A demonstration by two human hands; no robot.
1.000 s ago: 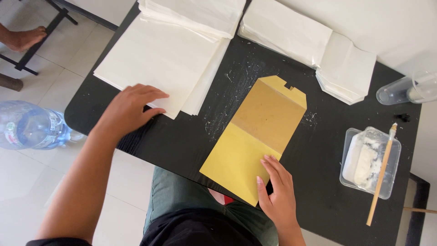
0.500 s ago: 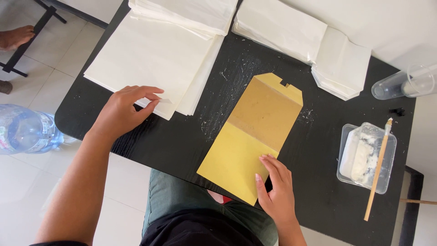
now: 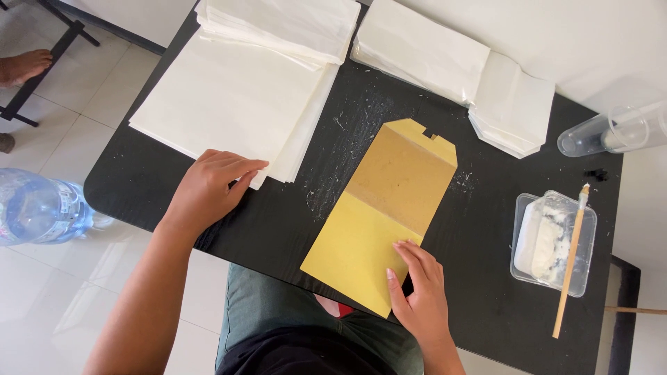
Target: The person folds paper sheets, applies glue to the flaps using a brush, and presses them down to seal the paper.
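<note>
We see a yellow paper envelope (image 3: pixel 379 222) lying flat near the middle of the black table (image 3: pixel 486 292), its long axis on a diagonal: the notched flap end points up and to the right, away from the person, while the closed end overhangs the near edge above the lap. The right hand (image 3: pixel 420 292) lies on that near end, fingers extended, close together and pressed flat to the paper, pinching nothing; this looks like a hold-down that keeps the overhanging sheet from tipping or sliding. The left hand (image 3: pixel 208 187) rests at the near corner of the large white sheets (image 3: pixel 229 97), fingers gently curled together with the tips on the paper edge; whether a sheet is nipped between thumb and fingers we cannot tell. More stacks of folded white paper (image 3: pixel 445 62) sit along the far side, within reach. To the right, well apart, a clear tub of white paste (image 3: pixel 549 239) carries a wooden brush (image 3: pixel 571 260) laid across it.
</note>
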